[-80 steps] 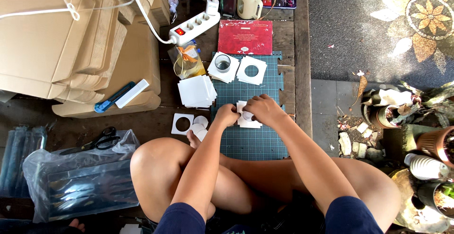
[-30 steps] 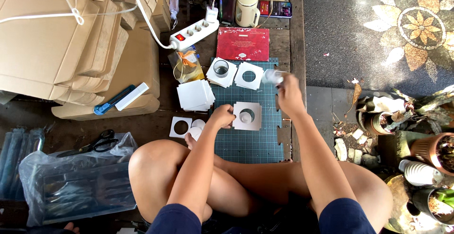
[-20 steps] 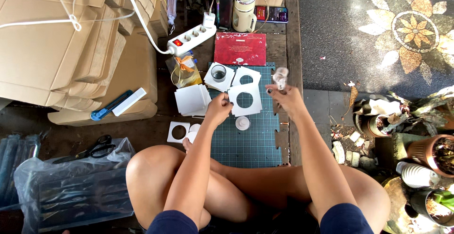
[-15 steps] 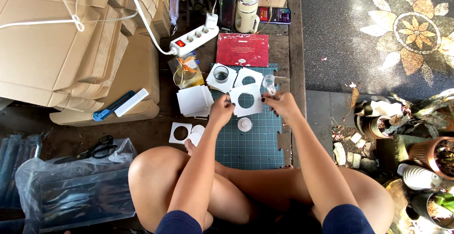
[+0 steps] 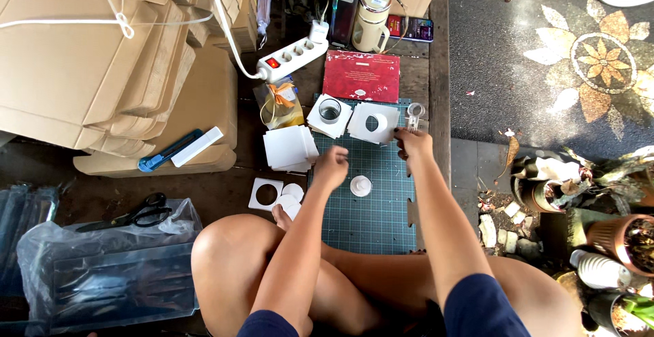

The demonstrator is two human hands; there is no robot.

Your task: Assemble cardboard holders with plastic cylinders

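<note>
A wooden floor carries a green cutting mat [image 5: 371, 204], with flat cardboard boxes [image 5: 102, 57] stacked to the left, a power strip [image 5: 289, 57] and a red card [image 5: 361, 76] beyond the mat, and potted plants [image 5: 613, 241] on the right. The person sits cross-legged at the mat's near edge.

The right hand [image 5: 412, 143] is at the mat's far right, fingers pinched on a small clear tool [image 5: 414, 113] that stands just beside a white square with a round hole [image 5: 373, 123]. The left hand [image 5: 332, 168] hovers loosely curled over the mat, gripping nothing that can be seen, well apart from the right. Between the hands, nearer the left, a white disc [image 5: 360, 186] lies flat on the mat. A second holed square with a glass cup [image 5: 330, 111] on it sits beside the first, a stack of plain white squares [image 5: 289, 147] lies left of the mat, and another holed square [image 5: 266, 194] with loose discs rests by the knee.

To handle this well, the tool likely wants a firm, upright grip so it sets down squarely, with the free hand steadying the paper flat against the mat. The disc is light and could slide; it is best kept away from the working spot. Scissors [image 5: 133, 214] and a blue knife [image 5: 170, 149] lie out of reach on the left.
</note>
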